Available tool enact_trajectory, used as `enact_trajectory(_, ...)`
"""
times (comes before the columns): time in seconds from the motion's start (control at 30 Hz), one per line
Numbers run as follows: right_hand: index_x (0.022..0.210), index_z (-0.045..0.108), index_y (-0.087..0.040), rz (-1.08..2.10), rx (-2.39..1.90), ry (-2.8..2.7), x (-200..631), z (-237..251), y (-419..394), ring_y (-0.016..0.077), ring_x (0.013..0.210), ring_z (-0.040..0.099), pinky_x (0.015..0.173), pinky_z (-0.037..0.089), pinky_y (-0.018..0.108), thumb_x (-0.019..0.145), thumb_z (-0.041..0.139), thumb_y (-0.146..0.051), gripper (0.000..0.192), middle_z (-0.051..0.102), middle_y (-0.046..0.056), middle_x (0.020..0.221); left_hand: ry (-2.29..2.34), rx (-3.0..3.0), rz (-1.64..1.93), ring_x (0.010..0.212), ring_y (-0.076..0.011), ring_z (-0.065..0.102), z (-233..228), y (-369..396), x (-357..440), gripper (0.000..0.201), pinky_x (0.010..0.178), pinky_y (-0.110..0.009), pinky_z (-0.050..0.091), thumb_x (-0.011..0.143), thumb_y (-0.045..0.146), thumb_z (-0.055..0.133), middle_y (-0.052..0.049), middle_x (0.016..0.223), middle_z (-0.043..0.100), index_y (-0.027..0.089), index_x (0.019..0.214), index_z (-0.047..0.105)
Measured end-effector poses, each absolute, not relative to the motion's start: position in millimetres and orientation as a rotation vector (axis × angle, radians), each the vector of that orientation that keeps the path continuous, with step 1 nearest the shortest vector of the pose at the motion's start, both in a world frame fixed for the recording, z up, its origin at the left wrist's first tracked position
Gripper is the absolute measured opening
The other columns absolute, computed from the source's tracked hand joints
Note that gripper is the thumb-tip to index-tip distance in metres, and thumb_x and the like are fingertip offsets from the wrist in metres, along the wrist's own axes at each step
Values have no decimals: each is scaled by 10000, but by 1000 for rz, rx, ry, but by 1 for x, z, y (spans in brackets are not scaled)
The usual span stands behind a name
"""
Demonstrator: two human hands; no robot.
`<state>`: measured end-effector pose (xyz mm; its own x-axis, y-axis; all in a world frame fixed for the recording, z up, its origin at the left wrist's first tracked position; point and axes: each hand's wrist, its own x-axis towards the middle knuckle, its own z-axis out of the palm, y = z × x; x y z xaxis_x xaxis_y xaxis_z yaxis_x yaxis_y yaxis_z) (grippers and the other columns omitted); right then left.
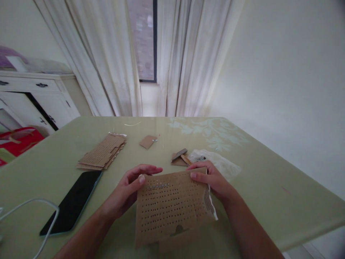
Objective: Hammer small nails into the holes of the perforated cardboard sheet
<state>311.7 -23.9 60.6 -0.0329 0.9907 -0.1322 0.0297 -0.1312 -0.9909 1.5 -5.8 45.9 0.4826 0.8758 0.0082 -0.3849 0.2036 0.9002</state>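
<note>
Between my two hands is a piece of brown cardboard (167, 212) with rows of small punched holes, tilted up toward me above the table. A short row of small shiny bits shows near its top left. My left hand (132, 185) grips the upper left corner, thumb on the front face and fingers behind. At the upper right edge my right hand (211, 178) pinches the sheet, thumb in front. The right edge is torn, with white showing. Just beyond my right hand lies a small hammer (180, 154) on a small brown cardboard piece (176, 161).
A stack of perforated cardboard (102, 151) lies at left, above a dark tablet-like device (77, 201) and a white cable (40, 200). A small brown card (147, 141) sits farther back. Clear plastic bag (218, 162) lies right of the hammer. Curtains (102, 54) hang behind the table.
</note>
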Motion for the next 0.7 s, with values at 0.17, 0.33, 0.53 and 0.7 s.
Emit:
enact_trajectory(0.17,886,814,-188,1459,-1177,-967,313,52,-8,175,609,686,586,541,288,639,938,-499,416,749,24,725,591,966,1023,1136,-311,730,43,-6,6,364,968,-382,561,947,548,747,-95,1108,834,230,1092,846)
enact_trajectory(0.33,927,828,-172,1512,-1100,-951,314,50,-5,195,700,735,651,568,286,707,920,-451,367,789,53,788,761,1273,1056,1081,-329,740,45,-7,7,218,860,-353,586,810,371,908,-83,1019,837,226,965,860)
enact_trajectory(0.53,987,849,-162,1645,-965,-996,317,53,-19,232,822,770,753,588,324,778,860,-502,399,832,107,933,803,1475,1192,688,-230,690,54,-7,10,215,581,-267,540,695,360,932,-48,714,769,187,782,840)
enact_trajectory(0.7,1056,844,-108,1860,-786,-1060,324,57,-17,261,832,787,767,604,350,770,655,-872,837,828,155,919,732,1458,1256,602,-183,611,53,-8,11,214,565,-255,535,663,363,924,-14,632,713,198,764,832)
